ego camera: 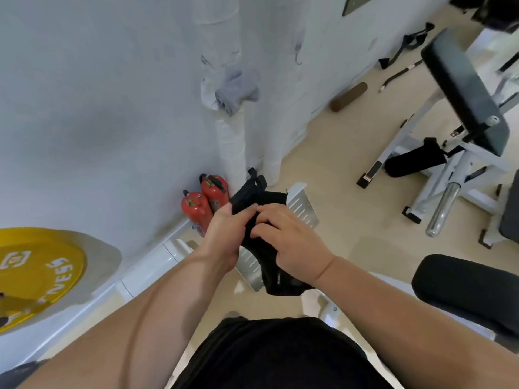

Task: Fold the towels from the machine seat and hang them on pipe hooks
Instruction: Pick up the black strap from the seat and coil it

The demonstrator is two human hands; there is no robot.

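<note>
Both hands hold a black towel (264, 200) bunched up in front of me at chest height. My left hand (224, 234) grips its left side, and my right hand (289, 242) pinches its middle with curled fingers. A small loop sticks up from the towel's top end, and its lower end hangs below my right hand. On the wall ahead, a grey towel (237, 91) hangs on the left white wrapped pipe (230, 144). A bare metal hook (298, 56) sits on the right pipe (271, 136).
Two red fire extinguishers (205, 204) stand at the foot of the pipes. A yellow weight plate (39, 270) is at the left. A padded bench machine (463, 94) stands at the right, a black pad (466, 287) at lower right, and a white slotted metal plate (303, 209) under my hands.
</note>
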